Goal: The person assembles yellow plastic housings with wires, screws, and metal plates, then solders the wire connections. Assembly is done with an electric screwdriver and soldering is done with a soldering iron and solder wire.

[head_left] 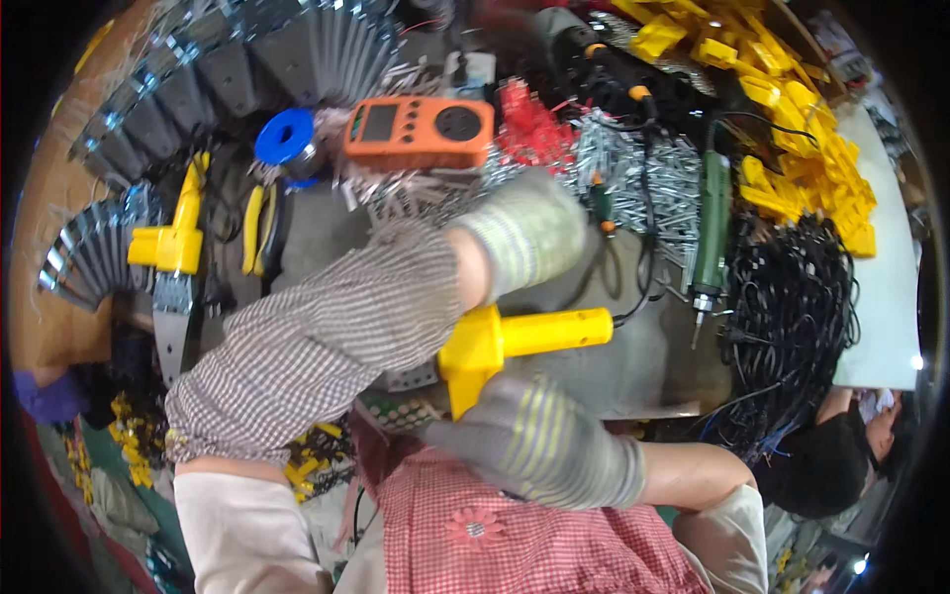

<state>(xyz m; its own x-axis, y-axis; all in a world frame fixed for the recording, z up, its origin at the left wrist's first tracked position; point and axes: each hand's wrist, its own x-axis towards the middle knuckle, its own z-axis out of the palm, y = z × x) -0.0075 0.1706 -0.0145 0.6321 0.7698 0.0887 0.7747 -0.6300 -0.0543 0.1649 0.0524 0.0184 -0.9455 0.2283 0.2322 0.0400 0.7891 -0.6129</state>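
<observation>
In front of me lies a yellow corded tool with a straight handle, a black cable and a metal plate partly under my left sleeve. My right hand, in a striped grey and yellow glove, is closed on the near end of its yellow housing, the fingers partly hidden. My left hand, gloved too, reaches across above the handle to the near edge of a pile of silver screws. Motion blurs it and its fingertips are out of sight. A green electric screwdriver lies right of the screws.
An orange meter, a blue wire spool and yellow-handled pliers sit at the far left. A similar yellow tool stands beside rows of metal plates. Yellow housings and bundled black cables fill the right.
</observation>
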